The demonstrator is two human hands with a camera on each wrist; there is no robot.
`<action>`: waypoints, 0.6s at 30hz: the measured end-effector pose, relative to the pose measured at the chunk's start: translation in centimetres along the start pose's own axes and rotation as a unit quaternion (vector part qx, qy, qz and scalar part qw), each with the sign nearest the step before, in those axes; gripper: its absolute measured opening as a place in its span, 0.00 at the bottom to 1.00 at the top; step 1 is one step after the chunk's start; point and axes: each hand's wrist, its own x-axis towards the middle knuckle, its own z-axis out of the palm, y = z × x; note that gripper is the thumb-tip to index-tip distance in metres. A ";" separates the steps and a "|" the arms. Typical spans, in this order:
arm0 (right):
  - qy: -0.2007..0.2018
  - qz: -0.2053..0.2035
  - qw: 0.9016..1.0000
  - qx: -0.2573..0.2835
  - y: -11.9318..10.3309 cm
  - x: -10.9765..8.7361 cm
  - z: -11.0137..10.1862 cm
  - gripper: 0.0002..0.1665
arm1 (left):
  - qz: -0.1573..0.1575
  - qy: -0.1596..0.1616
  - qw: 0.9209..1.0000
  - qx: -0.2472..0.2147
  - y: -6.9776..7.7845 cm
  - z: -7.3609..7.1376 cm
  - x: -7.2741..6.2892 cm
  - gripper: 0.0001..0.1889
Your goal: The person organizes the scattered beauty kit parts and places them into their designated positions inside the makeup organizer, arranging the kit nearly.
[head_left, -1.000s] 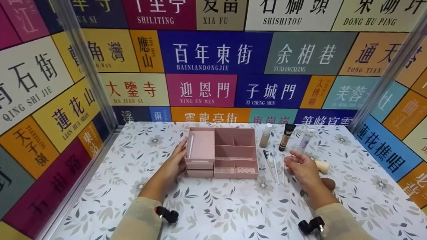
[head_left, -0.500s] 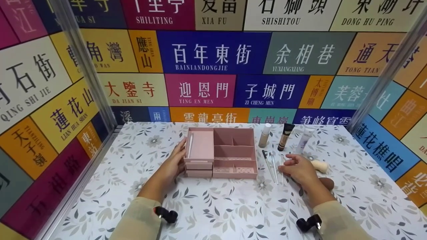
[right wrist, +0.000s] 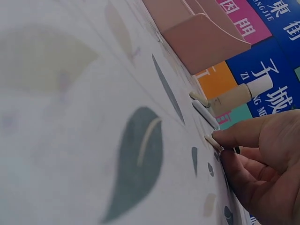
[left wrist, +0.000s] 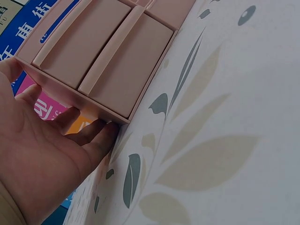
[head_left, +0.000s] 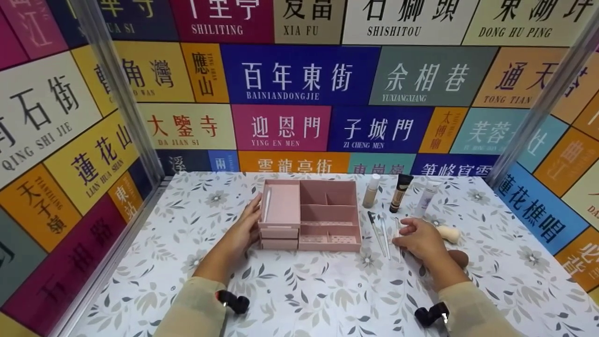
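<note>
My left hand (head_left: 242, 229) rests against the left side of a pink desktop organizer (head_left: 282, 206). In the left wrist view its fingers (left wrist: 70, 119) lie along the side wall, next to two drawer fronts (left wrist: 136, 65). Right of the organizer, my right hand (head_left: 423, 239) pinches a thin white stick (head_left: 399, 255), pen-like, between thumb and index finger. In the right wrist view the stick (right wrist: 212, 141) shows only a short end at the fingertips, low over the tabletop. Left of it lie a white pen-like stick (head_left: 385, 238) and a dark-ended one (head_left: 376, 229).
Behind these stand a foundation bottle (head_left: 371, 192), a black-capped tube (head_left: 400, 194) and a white tube (head_left: 427, 199). A cream sponge (head_left: 450, 234) and a brown rounded item (head_left: 458, 257) lie beside my right hand. One slim white stick (head_left: 267, 204) lies on the organizer's top.
My right hand has moved slightly left and down onto the thin white stick, and its thumb and index finger have closed on it. The left hand stays at the organizer.
</note>
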 end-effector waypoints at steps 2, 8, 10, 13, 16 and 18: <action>-0.001 -0.001 1.000 -0.005 -0.1 -0.1 -0.2 0.44 | 0.000 0.000 1.000 0.001 0.0 0.0 -0.1 0.28; -0.007 0.008 1.000 0.003 -0.3 -0.1 -0.4 0.41 | 0.002 0.001 1.000 0.005 0.0 0.0 -0.2 0.28; -0.006 0.012 1.000 0.006 -0.3 -0.1 -0.3 0.40 | 0.010 -0.001 1.000 0.009 -0.1 0.0 -0.1 0.29; -0.002 0.017 1.000 0.005 -0.3 -0.1 -0.2 0.39 | 0.020 -0.004 1.000 0.012 -0.2 -0.1 0.0 0.29; -0.002 0.017 1.000 -0.003 -0.3 -0.1 -0.2 0.38 | 0.019 -0.002 1.000 0.015 -0.2 0.0 0.1 0.29; -0.004 0.016 1.000 -0.013 -0.3 -0.1 -0.3 0.39 | 0.017 0.000 1.000 0.016 -0.2 -0.1 0.1 0.29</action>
